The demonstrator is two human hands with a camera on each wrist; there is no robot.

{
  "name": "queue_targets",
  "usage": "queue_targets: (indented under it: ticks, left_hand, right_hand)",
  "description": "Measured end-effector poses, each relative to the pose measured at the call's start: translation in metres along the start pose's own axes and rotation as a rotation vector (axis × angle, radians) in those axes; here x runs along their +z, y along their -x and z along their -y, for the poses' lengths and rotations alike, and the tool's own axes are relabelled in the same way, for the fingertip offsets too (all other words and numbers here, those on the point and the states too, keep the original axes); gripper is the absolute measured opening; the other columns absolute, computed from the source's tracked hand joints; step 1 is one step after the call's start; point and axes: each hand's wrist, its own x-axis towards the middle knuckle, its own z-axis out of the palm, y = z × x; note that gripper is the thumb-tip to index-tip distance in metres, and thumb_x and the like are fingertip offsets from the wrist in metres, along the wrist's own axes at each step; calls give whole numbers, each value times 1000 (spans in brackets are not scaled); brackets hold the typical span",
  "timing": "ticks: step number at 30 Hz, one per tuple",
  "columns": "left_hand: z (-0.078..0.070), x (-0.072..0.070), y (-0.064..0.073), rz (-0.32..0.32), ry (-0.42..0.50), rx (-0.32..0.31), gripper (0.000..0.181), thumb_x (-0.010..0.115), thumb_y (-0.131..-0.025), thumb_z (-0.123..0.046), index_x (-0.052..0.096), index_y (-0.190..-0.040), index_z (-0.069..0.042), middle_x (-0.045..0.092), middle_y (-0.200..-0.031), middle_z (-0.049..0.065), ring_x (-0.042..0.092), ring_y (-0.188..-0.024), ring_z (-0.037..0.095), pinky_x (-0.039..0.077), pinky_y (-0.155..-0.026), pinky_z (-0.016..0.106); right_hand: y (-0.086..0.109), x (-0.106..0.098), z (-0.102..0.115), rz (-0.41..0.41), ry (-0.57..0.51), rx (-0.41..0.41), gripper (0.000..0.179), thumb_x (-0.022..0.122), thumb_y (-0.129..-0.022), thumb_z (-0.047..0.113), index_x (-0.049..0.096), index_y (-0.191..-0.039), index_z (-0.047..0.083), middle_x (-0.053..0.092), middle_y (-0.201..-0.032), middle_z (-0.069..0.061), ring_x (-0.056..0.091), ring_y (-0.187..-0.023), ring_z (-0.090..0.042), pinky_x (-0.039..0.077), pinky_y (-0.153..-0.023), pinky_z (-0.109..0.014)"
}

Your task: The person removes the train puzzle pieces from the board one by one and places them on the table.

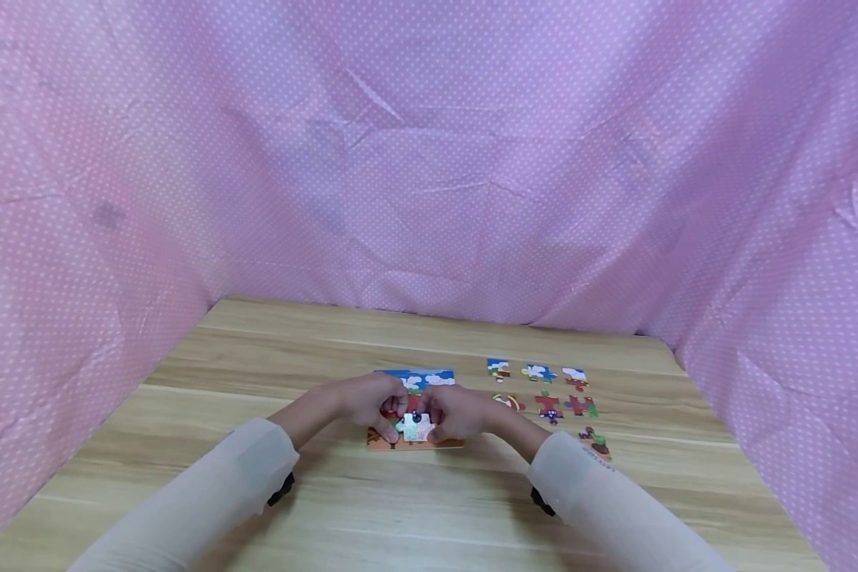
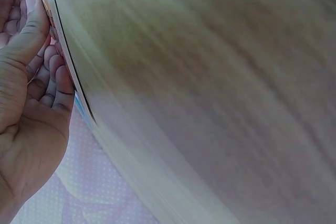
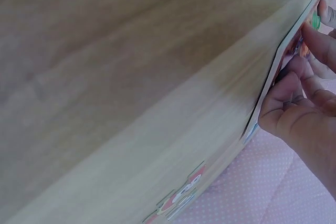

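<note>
A small jigsaw puzzle (image 1: pixel 439 373) in a thin board lies on the table, with blue sky along its far side and orange-brown along the near side. Over its middle, a pale, shiny jigsaw piece (image 1: pixel 418 429) shows between the two hands. From the left, my left hand (image 1: pixel 372 403) holds the piece's side with bent fingers and thumb. Opposite it, my right hand (image 1: pixel 461 411) holds the other side in much the same way. Both wrist views show the fingertips close against the board's face; the piece itself is mostly hidden there.
To the right of the board, several loose jigsaw pieces lie in rough rows, among them a blue-and-white piece (image 1: pixel 539 372) and a red piece (image 1: pixel 547 405). The right forearm partly covers that area. Pink dotted cloth (image 1: pixel 429 199) hangs around the wooden table (image 1: pixel 293 334).
</note>
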Motion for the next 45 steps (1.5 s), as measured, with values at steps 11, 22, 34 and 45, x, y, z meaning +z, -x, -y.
queue_targets:
  ticks: [11,22,34,45]
  left_hand:
    - [0,-1,2,0,-20,-26,29,88,-81,-29,62,-89,-20,57,-85,-8,50,-78,8,44,-69,25]
    - [-2,2,3,4,-10,-41,29,87,-82,-30,63,-91,-19,57,-85,-7,49,-78,8,43,-69,25]
    - [-4,2,-2,24,-20,-86,28,87,-82,-30,61,-90,-20,55,-83,-9,49,-78,8,43,-69,25]
    - [-8,1,-2,42,-39,-86,27,85,-83,-32,61,-90,-20,55,-83,-8,48,-78,8,42,-69,25]
  right_hand:
    - [1,-1,0,-10,-74,-48,16,71,-94,2,65,-109,7,63,-88,0,55,-79,-13,47,-69,-28]
    - [10,-9,-7,-9,-106,-71,17,64,-99,1,68,-112,11,66,-96,-1,55,-85,-13,48,-77,-29]
    - [28,-23,-23,-64,-62,-123,20,65,-97,-1,70,-113,11,70,-101,-3,63,-91,-14,53,-85,-35]
    - [54,-39,-43,-86,-116,-91,20,63,-99,-2,68,-114,9,68,-103,-6,63,-95,-19,52,-85,-36]
